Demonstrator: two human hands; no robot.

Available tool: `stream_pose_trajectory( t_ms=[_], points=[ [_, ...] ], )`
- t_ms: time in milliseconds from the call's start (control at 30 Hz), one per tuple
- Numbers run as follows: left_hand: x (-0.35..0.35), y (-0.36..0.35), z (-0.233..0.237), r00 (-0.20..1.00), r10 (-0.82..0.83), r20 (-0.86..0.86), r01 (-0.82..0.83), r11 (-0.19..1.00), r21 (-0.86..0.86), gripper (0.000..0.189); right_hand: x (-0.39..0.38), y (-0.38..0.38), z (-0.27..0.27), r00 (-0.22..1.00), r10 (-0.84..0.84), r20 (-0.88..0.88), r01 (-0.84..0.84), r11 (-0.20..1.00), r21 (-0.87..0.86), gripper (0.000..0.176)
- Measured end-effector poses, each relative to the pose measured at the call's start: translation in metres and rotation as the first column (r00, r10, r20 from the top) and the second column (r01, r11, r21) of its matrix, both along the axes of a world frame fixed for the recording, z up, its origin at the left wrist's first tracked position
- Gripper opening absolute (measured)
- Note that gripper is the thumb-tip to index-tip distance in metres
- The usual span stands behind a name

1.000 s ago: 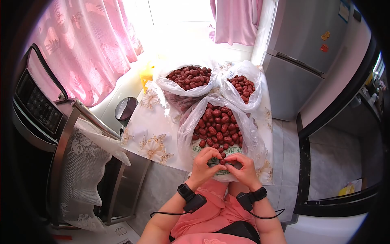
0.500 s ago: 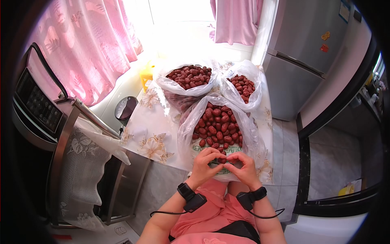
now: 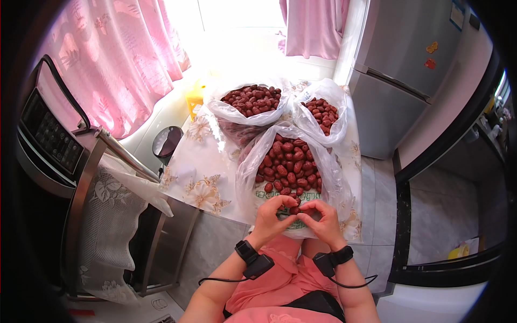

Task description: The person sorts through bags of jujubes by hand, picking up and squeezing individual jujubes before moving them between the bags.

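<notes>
A dried red date (image 3: pixel 294 210) sits between the fingertips of my two hands, over the near edge of an open plastic bag (image 3: pixel 247 180). My left hand (image 3: pixel 271 216) is closed in a pinch on the date from the left. From the right, the bent thumb and fingers of my right hand (image 3: pixel 324 219) meet the same date. Just beyond my fingers lies a heap of dried red dates (image 3: pixel 289 164) in the bag, and green print shows on the plastic. The fingers partly hide the held date.
Behind stand two more open bags of red dates, a large bag (image 3: pixel 221 112) at left and a smaller bag (image 3: pixel 340 117) at right. A flowered cloth (image 3: pixel 202 194) covers the table. A grey fridge (image 3: pixel 393 81) stands right, a lidded bin (image 3: pixel 168 141) left.
My fingers have shifted slightly around the date, which shows a little more now. The bags and the heap look the same.
</notes>
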State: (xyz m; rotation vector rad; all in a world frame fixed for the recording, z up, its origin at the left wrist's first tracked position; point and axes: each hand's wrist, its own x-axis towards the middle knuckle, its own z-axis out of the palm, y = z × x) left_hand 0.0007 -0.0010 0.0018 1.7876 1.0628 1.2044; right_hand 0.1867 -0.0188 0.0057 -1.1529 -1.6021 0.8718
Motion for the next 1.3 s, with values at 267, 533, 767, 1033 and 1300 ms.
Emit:
stream_pose_trajectory(
  t_ms=[267, 533, 767, 1033, 1300],
  points=[
    [-0.0005, 0.0013, 0.0018, 1.0, -0.013, -0.007, 0.013, 0.998, 0.057, 0.035, -0.0013, 0.0005, 0.0001, 0.999, -0.004, 0.048, 0.003, 1.0, 0.012, 0.021],
    [-0.0013, 0.0005, 0.0015, 1.0, -0.022, -0.014, 0.023, 0.999, 0.034, 0.033, -0.001, -0.0009, -0.0043, 0.998, -0.023, -0.066, 0.017, 0.996, -0.09, 0.02],
    [-0.0011, -0.0003, 0.0006, 0.999, -0.036, -0.012, 0.037, 0.999, 0.04, 0.029, 0.0, 0.0, -0.0029, 0.996, -0.001, -0.087, -0.006, 0.996, -0.086, 0.017],
    [-0.001, -0.0013, -0.0025, 0.997, -0.037, 0.071, 0.042, 0.996, -0.075, 0.029, 0.0014, 0.0001, -0.0061, 0.997, 0.003, -0.081, -0.009, 0.997, -0.073, 0.018],
    [-0.0009, 0.0002, -0.0013, 0.998, -0.063, 0.023, 0.062, 0.997, 0.048, 0.026, 0.0015, -0.0001, -0.0065, 0.996, 0.007, -0.087, -0.013, 0.998, -0.062, 0.017]
  ],
)
